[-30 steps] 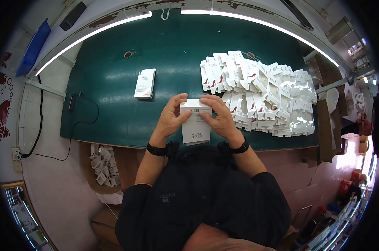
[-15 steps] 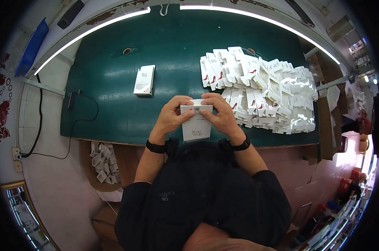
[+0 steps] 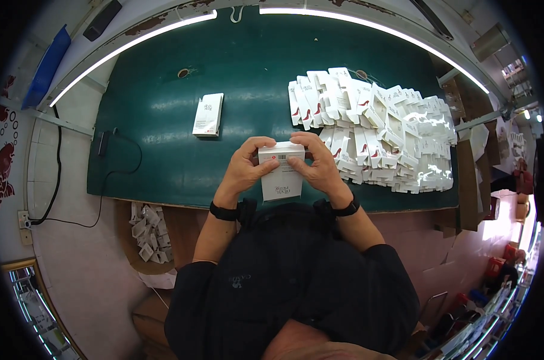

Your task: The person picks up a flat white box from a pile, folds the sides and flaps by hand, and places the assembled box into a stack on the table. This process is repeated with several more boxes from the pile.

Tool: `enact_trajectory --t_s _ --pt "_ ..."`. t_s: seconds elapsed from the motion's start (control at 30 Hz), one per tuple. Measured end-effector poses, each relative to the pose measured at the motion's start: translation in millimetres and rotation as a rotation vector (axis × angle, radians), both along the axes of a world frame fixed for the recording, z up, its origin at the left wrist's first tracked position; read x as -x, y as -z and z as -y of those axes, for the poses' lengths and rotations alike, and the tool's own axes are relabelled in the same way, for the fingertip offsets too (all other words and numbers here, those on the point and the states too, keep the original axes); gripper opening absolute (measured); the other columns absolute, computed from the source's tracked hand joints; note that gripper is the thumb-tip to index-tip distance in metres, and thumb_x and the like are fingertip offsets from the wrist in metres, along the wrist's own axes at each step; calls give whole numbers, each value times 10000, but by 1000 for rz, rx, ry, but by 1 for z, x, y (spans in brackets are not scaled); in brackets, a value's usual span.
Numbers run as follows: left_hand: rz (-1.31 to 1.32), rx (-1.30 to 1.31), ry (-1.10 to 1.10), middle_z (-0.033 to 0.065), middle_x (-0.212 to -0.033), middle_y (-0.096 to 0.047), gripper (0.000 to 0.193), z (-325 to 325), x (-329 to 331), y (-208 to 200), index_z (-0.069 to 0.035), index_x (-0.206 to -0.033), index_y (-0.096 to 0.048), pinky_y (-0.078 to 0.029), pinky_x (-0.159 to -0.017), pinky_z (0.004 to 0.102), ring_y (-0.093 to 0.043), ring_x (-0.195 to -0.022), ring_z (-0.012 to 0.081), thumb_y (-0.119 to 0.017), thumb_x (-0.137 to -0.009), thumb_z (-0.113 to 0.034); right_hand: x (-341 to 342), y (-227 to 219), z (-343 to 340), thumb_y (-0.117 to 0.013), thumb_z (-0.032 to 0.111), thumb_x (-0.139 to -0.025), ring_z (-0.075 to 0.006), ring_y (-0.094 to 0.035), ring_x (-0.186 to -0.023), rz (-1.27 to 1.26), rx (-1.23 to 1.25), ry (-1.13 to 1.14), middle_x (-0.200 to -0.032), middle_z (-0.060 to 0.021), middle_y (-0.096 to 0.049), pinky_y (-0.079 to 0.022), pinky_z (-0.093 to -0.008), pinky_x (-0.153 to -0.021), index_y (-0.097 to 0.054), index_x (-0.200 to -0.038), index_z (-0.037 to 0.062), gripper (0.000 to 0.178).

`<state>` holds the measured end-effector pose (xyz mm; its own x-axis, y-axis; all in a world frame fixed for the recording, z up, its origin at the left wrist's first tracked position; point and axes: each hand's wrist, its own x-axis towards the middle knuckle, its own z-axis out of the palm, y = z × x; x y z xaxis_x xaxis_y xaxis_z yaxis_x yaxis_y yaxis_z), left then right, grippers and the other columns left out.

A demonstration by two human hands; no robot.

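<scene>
Between my hands is a white carton (image 3: 282,176), held over the near edge of the green table with its printed side toward me. My left hand (image 3: 251,161) grips its left side, thumb on the face and fingers bent over the far end. My right hand (image 3: 314,161) grips the right side in the same way. Part of the carton's far end is hidden by my fingers. A small stack of flat white cartons (image 3: 208,115) lies on the table beyond my left hand. To the right spreads a big heap of white cartons (image 3: 368,132) with red shoe pictures.
The green table (image 3: 164,162) has a black cable and adapter (image 3: 103,143) at its left edge. Below its near left side stands a brown cardboard box (image 3: 126,231) full of white cartons. Another cardboard box (image 3: 468,180) is at the right end.
The carton tilts slightly, and its far end shows a little more of the top between my fingers. Both hands keep nearly the same place and hold.
</scene>
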<state>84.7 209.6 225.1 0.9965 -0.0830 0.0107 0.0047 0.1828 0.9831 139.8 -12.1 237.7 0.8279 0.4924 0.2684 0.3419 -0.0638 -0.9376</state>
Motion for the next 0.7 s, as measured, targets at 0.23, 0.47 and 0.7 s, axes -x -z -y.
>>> enact_trajectory --t_s 0.23,0.47,0.7 --pt "-1 8 -42 58 -1197 -625 430 -7 4 1 -31 -1299 -597 -524 -940 290 -607 -1094 136 -767 -910 -95 -2 9 0 -735 149 -939 -175 -615 -1143 -151 19 -47 -1238 -114 -634 -562 -318 -884 -589 -1278 43 384" --pt "0 -373 -68 80 -1206 -629 477 -34 11 0 -19 -1392 -547 -535 -931 311 -614 -1093 147 -704 -967 -166 3 6 -5 -704 152 -964 -170 -648 -1076 39 101 123 -1157 -93 -668 -549 -317 -896 -581 -1331 34 405" --pt "-206 332 -615 109 -1220 -624 441 -106 5 93 -15 -1339 -515 -539 -925 351 -626 -1092 183 -692 -971 -183 6 13 5 -696 142 -966 -174 -663 -1045 -66 137 86 -1155 -91 -679 -540 -311 -900 -617 -1286 16 353"
